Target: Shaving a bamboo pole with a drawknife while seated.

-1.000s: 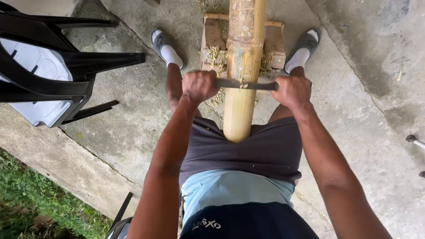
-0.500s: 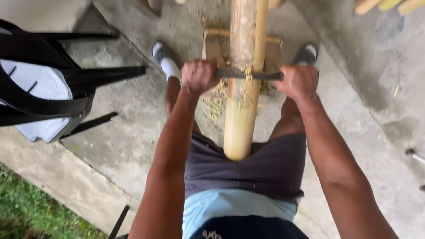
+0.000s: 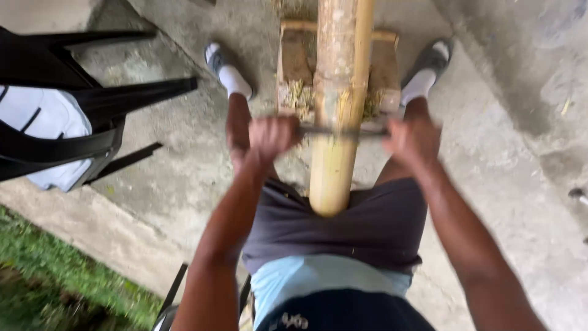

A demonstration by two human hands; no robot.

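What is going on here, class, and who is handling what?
A seated person grips a two-handled blade laid across a bamboo pole, left hand on one end, right hand on the other. The pole runs between their legs, its near end by their lap, and rests on a wooden block on the concrete floor. Shavings lie on the block. Black chairs stand to the left.

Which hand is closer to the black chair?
Left. The left hand grips the blade on the chair's side of the bamboo pole; the right hand is beyond it.
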